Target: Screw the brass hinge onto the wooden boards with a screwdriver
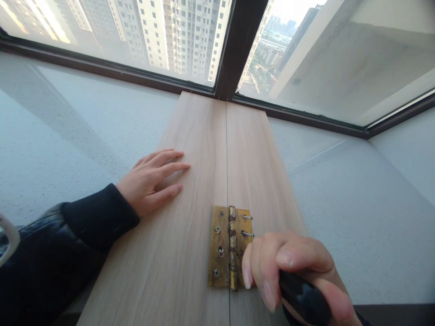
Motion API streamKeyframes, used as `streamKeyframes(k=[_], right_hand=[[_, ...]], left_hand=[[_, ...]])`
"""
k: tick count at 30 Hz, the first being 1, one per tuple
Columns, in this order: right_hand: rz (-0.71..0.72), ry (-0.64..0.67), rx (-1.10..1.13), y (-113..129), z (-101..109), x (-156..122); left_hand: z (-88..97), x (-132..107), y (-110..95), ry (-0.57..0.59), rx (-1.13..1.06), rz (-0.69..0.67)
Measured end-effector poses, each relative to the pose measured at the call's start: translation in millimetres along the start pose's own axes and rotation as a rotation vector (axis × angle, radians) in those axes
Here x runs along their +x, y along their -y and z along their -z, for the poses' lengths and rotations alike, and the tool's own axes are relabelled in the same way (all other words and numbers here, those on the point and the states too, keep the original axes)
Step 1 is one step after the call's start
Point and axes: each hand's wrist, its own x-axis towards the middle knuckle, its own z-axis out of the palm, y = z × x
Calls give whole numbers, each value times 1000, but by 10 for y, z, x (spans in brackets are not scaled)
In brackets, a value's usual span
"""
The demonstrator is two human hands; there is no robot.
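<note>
A worn brass hinge (219,240) lies open across the seam of two pale wooden boards (200,136). Screws sit in the holes of its left leaf. On the right leaf, two screws (248,234) stick out at a slant toward the right. My right hand (295,267) is closed around a black handle (302,296) at the lower right of the hinge. It covers the lower part of the right leaf, and the tool's working end is hidden. My left hand (152,181) rests with fingers spread on the left board, holding nothing.
The boards lie on a white speckled sill (102,117) and reach up to a dark window frame (224,50). Tall buildings show through the glass. A white curved object (9,237) pokes in at the left edge.
</note>
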Motion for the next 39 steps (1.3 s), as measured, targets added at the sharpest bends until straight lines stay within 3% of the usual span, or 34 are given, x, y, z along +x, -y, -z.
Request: streamKeyframes(k=[5,9,12,22,29,34,39], right_hand=[[31,-155,-27,26,-60,8],[16,-186,-129,71,-45,4],[34,-209,-96,88,-42,19],[132,-488,-33,110,-47,57],[214,-548,-329,75,-60,35],[288,-661,-362,80,-64,62],[293,-669,-385,81,-89,93]], left_hand=[[-1,0,-3,-4,-3,3],[-2,2,-4,-2,-2,3],[-5,1,-4,-6,-3,3],[8,1,-12,8,0,16],[5,1,-8,4,-4,14],[4,0,-12,2,-6,14],[7,-1,-16,-1,-8,13]])
